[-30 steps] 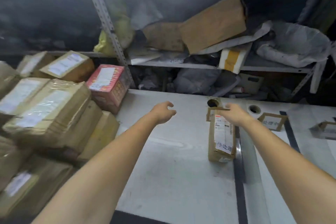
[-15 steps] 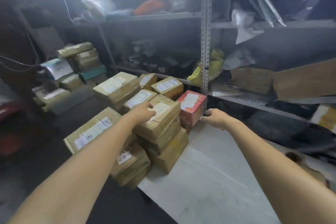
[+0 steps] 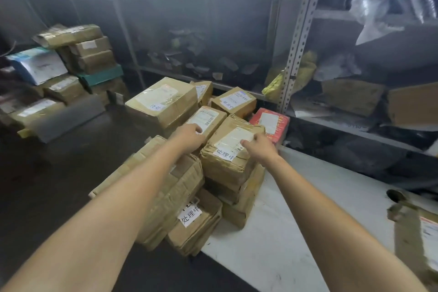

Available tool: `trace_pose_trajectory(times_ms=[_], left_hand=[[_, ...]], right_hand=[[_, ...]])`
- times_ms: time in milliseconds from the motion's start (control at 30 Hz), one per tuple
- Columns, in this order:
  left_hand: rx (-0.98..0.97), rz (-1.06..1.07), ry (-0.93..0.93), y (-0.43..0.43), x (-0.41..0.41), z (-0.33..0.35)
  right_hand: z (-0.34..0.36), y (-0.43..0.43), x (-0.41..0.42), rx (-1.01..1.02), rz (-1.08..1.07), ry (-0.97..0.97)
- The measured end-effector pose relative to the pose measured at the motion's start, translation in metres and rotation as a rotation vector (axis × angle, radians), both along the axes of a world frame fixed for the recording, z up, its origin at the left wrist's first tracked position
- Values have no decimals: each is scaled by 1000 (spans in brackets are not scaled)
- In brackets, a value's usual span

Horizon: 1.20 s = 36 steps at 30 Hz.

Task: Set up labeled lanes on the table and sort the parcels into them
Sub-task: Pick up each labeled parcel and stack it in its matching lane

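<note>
L hand (image 3: pixel 189 136), R hand (image 3: pixel 259 147) at top parcel (image 3: pixel 227 161)

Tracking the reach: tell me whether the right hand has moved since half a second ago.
Yes. The right hand moved left, from the right side of the red box onto the labelled parcel beside it.

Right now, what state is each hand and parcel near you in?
top parcel: taped shut, resting on the stack
left hand: at its left edge, grip unclear
right hand: rests on its label
red box: closed, behind the stack
far-right parcel: lying on the table, blurred
</note>
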<state>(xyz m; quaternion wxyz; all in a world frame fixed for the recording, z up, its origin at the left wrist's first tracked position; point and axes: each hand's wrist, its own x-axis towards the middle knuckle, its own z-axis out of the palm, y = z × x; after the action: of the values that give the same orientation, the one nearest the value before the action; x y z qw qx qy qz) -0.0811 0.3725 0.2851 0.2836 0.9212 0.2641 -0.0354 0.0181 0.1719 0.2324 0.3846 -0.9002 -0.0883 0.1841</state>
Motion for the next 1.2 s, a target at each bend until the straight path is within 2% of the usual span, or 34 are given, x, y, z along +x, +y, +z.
trace_pose_trajectory(times_ms=[233,467,667,800,1200], left_hand=[[-35,-172,55,-4,33,-25],[51,-226,175,-13,47,-24],[46,-229,171,-19,50,-22],[-25,-222,168,-19,50,-23],[-414,-156,60,-15,38,-20]], right_hand=[[-26,11,-9,211,-258,134],[-35,17,-9,464,-341,257],[-29,18,-17,539,-354,257],[-30,15,-17,568,-372,266],[-14,-6,-19,590,-395,255]])
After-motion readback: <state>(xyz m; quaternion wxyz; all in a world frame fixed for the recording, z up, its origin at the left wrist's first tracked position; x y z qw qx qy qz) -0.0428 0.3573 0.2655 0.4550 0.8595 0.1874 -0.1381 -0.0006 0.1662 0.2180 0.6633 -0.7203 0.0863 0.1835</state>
